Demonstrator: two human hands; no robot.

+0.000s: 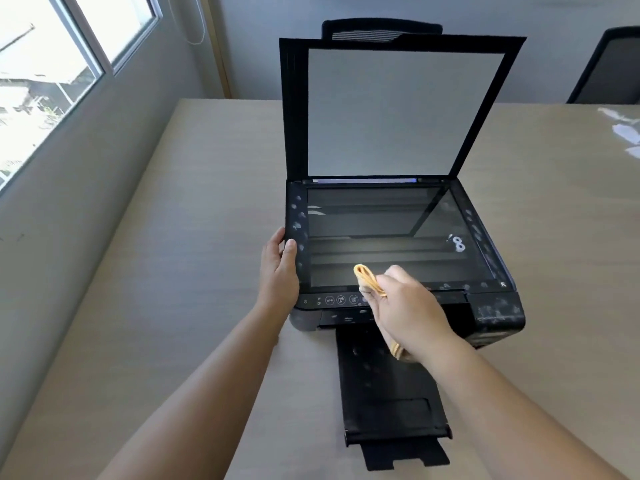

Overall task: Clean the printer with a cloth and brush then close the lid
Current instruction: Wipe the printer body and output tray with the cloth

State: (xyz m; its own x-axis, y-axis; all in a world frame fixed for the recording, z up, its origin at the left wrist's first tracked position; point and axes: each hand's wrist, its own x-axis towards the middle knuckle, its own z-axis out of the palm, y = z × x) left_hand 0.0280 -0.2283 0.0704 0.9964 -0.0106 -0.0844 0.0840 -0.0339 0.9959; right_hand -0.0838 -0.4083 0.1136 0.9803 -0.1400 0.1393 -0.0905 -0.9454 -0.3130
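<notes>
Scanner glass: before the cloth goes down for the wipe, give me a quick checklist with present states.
1. Lid raised clear of the scanner glass: ok.
2. Yellow cloth gripped in right hand: ok.
3. Left hand steadying the printer's left edge: ok.
4. Cloth touching the glass: cannot tell.
5. Glass clean: not ok, white smudge at right.
6. Brush within reach: cannot tell, none in view.

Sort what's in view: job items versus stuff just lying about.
Job: printer, raised lid, glass, yellow cloth in the right hand, left hand steadying the printer.

Lying about: chair, white scraps on the table.
</notes>
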